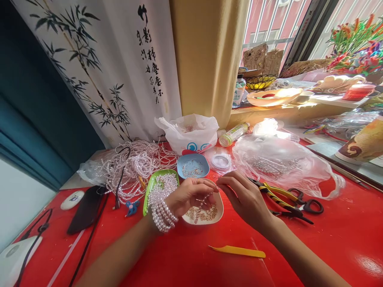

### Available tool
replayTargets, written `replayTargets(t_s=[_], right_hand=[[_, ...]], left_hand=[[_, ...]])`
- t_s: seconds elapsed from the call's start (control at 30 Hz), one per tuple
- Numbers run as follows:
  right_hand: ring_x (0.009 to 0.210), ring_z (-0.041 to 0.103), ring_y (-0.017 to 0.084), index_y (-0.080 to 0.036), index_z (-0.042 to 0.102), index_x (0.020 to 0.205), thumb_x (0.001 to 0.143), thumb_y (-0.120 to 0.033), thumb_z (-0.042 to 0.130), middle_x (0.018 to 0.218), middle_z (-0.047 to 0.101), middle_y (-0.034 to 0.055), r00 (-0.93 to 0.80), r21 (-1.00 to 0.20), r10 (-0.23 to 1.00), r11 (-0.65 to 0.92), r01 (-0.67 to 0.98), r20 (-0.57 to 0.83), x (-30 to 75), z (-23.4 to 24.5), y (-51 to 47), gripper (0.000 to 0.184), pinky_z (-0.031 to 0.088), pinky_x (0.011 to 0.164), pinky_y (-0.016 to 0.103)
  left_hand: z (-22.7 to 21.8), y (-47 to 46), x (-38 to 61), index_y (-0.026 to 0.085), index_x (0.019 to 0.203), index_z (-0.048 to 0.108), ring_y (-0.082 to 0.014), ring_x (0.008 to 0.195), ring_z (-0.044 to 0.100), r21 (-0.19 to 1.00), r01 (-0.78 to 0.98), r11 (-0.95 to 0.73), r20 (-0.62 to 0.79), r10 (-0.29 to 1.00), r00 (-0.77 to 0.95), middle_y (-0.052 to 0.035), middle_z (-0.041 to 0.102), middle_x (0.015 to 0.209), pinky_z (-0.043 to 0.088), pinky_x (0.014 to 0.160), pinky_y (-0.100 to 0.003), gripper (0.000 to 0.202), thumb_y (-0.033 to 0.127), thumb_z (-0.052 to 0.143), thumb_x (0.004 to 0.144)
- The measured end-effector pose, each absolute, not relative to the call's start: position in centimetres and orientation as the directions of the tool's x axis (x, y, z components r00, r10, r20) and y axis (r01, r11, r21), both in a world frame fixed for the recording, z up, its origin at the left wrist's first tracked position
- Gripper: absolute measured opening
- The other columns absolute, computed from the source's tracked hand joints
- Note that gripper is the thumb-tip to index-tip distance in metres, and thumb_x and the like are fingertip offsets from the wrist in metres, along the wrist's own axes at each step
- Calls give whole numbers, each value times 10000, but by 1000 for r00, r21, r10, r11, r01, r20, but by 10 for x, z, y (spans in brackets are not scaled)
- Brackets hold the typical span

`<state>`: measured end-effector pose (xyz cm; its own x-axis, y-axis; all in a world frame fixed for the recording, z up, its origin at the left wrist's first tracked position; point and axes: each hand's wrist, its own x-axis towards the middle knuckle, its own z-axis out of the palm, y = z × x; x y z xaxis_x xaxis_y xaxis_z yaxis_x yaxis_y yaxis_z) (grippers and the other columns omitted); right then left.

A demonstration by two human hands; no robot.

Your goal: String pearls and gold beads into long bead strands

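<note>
My left hand (188, 195) hovers over a small white dish (217, 213) of gold beads, fingers curled in a pinch on a thin strand of small beads (203, 199). Several loops of pearl beads (161, 213) wrap that wrist. My right hand (242, 195) is just right of the dish, fingertips pinched toward the same strand. Behind the hands sit a green tray of pearls (151, 187) and a blue dish (193, 165) with tiny beads.
On the red table (209, 267) lie a yellow plastic tool (239, 251), pliers (277, 195) and scissors (305, 207), a pile of pearl strings (134, 163), plastic bags (281, 161), a spool (221, 161), a phone (86, 209) and cables. A cluttered windowsill is at the back right.
</note>
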<state>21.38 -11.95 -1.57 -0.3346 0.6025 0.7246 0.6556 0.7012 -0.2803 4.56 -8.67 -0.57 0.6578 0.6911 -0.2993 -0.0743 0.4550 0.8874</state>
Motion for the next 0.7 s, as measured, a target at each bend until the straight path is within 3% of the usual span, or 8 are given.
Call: replayTargets(t_s=[0.5,0.7], right_hand=[[683,460,123,-162,507,847,814,-97,438,760,542,45,-366,-171,562,686,707,742,213,-19,-119,101,393,627,248],[677,476,116,-166,510,831,810,-99,449,750,543,40,-344,-163,563,664,730,752,215,-19,-117,92,387,603,226]], left_hand=[[-12,-89,47,133,630,507,-95,457,519,888,-115,445,-257,688,679,-27,603,561,395,482,-211,55,180,505,658],[-14,-87,49,103,770,587,-91,440,506,878,-137,459,-246,677,693,-14,562,494,397,462,-202,138,183,519,680]])
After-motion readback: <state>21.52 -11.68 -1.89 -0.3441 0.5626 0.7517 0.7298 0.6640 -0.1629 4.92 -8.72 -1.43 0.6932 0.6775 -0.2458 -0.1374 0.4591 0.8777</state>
